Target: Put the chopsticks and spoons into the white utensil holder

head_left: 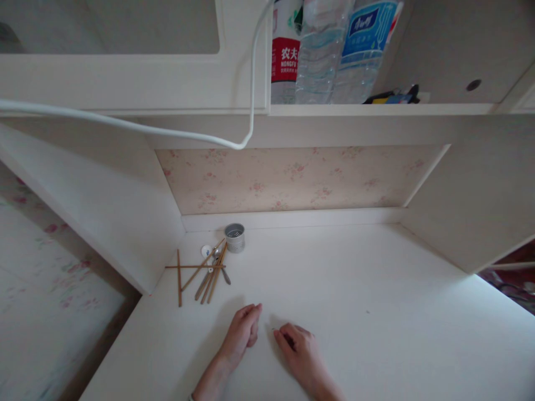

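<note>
Both of my hands rest on the white tabletop (334,278), apart from each other. My left hand (243,329) is curled closed, with no object showing in its fingers. Loosely closed too, my right hand (298,352) has its thumb along the curled fingers and a small hollow between them; no object shows there. Beyond my left hand lies a loose pile of wooden chopsticks (215,281) and spoons (226,275). A grey metal holder with holes (234,239) stands upright behind the pile. A small white round piece (206,251) lies beside it.
Above the table a shelf holds plastic water bottles (320,55) and some small dark and yellow items (390,97). A white cable (188,135) hangs across the cabinet front. Side panels (472,206) and a flowered back wall (292,178) enclose the tabletop.
</note>
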The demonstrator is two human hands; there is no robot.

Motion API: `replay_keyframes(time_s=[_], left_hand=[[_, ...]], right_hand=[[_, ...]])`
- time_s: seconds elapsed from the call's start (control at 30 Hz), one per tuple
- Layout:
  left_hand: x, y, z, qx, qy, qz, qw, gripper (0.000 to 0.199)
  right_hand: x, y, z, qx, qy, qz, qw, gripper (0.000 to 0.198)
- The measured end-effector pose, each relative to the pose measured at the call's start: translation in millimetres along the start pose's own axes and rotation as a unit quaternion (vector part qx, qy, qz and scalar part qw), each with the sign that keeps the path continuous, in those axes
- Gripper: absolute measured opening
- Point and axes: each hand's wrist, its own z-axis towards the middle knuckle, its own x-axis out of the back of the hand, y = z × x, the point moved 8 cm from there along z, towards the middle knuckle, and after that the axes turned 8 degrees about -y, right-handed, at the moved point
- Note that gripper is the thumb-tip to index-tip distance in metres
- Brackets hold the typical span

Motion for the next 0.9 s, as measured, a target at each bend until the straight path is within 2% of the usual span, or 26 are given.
replay_keyframes(time_s=[0.1, 0.33, 0.9], left_hand=[[1.8, 0.0, -1.8, 0.002, -0.002, -0.048, 0.999, 0.056], [-0.8, 0.6, -3.9, -0.016, 0.02, 0.066, 0.998, 0.053], [1.6, 0.4, -4.0, -0.032, 0.025, 0.069, 0.997, 0.051]], right_hand=[[-3.1, 0.3, -2.2, 0.0, -0.007, -0.011, 1.0, 0.036], [-5.9, -1.3, -1.3, -0.006, -0.022, -0.048, 0.999, 0.039], [-6.3, -2.8, -2.6, -0.012, -0.04, -0.081, 0.996, 0.037]])
